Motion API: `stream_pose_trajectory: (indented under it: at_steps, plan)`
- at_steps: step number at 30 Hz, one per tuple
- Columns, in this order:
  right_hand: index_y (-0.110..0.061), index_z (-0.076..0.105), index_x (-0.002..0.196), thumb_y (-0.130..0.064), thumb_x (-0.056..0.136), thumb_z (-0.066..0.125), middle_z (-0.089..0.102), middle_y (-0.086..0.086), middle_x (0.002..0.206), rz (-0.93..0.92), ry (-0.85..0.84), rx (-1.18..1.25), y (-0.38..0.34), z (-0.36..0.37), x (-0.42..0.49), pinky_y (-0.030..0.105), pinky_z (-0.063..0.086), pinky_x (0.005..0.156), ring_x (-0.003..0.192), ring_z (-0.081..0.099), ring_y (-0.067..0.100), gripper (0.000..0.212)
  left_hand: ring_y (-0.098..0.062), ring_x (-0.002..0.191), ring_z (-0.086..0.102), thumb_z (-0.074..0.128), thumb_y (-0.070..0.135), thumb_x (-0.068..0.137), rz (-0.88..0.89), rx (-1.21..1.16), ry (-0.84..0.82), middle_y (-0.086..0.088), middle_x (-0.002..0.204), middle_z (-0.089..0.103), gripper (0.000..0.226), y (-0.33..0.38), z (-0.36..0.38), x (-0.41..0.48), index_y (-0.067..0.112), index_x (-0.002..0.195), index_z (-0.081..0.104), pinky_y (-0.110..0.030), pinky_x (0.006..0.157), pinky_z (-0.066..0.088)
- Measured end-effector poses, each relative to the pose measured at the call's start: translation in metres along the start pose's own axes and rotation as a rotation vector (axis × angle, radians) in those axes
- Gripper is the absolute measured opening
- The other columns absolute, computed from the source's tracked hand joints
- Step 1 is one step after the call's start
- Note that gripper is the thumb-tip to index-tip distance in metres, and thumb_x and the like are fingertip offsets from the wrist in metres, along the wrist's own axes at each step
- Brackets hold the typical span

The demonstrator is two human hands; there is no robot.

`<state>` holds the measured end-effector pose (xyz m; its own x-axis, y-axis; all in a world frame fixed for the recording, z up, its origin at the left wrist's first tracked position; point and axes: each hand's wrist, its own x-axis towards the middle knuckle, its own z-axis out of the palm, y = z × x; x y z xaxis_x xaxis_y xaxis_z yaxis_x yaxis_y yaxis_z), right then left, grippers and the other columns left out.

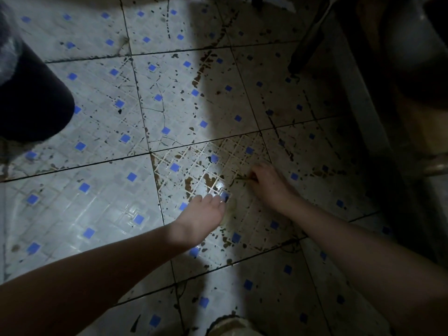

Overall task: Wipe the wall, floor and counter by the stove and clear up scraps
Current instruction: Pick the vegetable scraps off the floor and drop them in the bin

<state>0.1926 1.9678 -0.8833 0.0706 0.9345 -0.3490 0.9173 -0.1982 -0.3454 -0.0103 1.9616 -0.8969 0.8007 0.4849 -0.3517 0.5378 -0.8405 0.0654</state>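
Right hand has its fingertips pinched on a thin green stalk-like scrap, which pokes out left of the pinch, low over the grimy white blue-dotted tile floor. Left hand is just beside it, fingers fairly straight over a pale lump. Can't tell if it's gripping it.

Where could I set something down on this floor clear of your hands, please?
Free: lit tiles between the dark bin and left forearm. Crowded: the stained tile, where the left hand presses and right hand pinches a green scrap.
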Motion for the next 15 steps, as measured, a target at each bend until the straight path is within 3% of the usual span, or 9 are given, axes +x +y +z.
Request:
stream_pose_trajectory:
  at_steps: [7, 11, 15]
  plan:
    - [-0.016, 0.049, 0.081, -0.017, 0.089, 0.055, 0.051, 0.004, 0.091, 0.004, 0.004, 0.064, -0.017, 0.01, 0.023, 0.036, 0.041, 0.075, 0.087, 0.047, 0.021, 0.01, -0.013, 0.08, 0.037, 0.058, 0.007, 0.086, -0.187, -0.129, 0.12, 0.0, 0.097, 0.056, 0.029, -0.045, -0.004, -0.022, 0.02, 0.107, 0.043, -0.029, 0.082, 0.042]
    - [-0.013, 0.052, 0.082, -0.018, 0.09, 0.054, 0.054, 0.005, 0.089, 0.001, 0.001, 0.099, -0.019, 0.014, 0.029, 0.032, 0.04, 0.067, 0.08, 0.05, 0.02, 0.01, -0.016, 0.087, 0.045, 0.057, 0.007, 0.086, -0.301, -0.065, 0.072, -0.002, 0.105, 0.056, 0.034, -0.068, -0.003, -0.029, 0.018, 0.115, 0.045, -0.03, 0.084, 0.042]
    - [-0.011, 0.055, 0.087, -0.009, 0.089, 0.051, 0.056, 0.007, 0.093, 0.014, -0.008, 0.119, -0.019, 0.016, 0.034, 0.039, 0.048, 0.077, 0.085, 0.053, 0.023, 0.005, -0.024, 0.105, 0.048, 0.055, 0.009, 0.087, -0.348, 0.017, -0.035, -0.006, 0.115, 0.053, 0.035, -0.082, -0.001, -0.034, 0.015, 0.12, 0.046, -0.033, 0.085, 0.04]
